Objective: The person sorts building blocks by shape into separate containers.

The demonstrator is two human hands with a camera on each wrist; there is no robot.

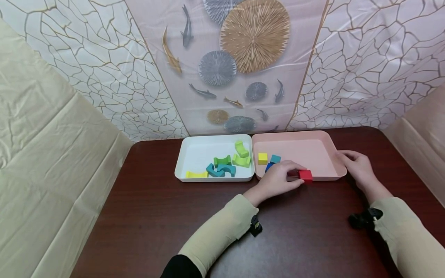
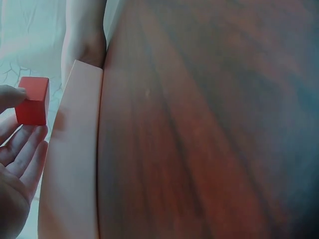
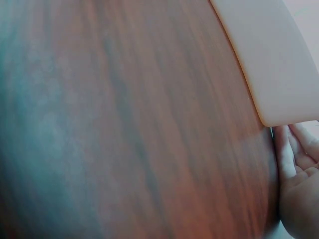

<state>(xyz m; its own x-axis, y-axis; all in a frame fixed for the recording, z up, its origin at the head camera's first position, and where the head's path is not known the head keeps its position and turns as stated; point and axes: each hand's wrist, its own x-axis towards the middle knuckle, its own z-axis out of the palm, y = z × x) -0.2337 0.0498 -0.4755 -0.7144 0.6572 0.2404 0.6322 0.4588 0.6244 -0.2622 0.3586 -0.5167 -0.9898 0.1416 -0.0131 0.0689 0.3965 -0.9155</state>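
Between thumb and fingers, my left hand (image 1: 278, 179) pinches a red cube block (image 1: 305, 176), which shows at the front rim of the pink tray (image 1: 302, 141). In the left wrist view, the red block (image 2: 33, 100) sits between the thumb above and the fingers below. My right hand (image 1: 359, 172) holds the pink tray's right end, its fingertips at the rim. Inside the tray's left part lie a yellow block (image 1: 262, 158), a light blue block (image 1: 275, 158) and a darker blue block (image 1: 268, 166), partly hidden by my left hand.
A white tray (image 1: 205, 144) adjoins the pink tray on the left. It holds several curved blocks: green ones (image 1: 241, 161), teal ones (image 1: 226, 169) and a yellow one (image 1: 196, 174). Both trays stand near the far edge of the dark wooden table (image 1: 146, 216), before a patterned cloth (image 1: 226, 100).
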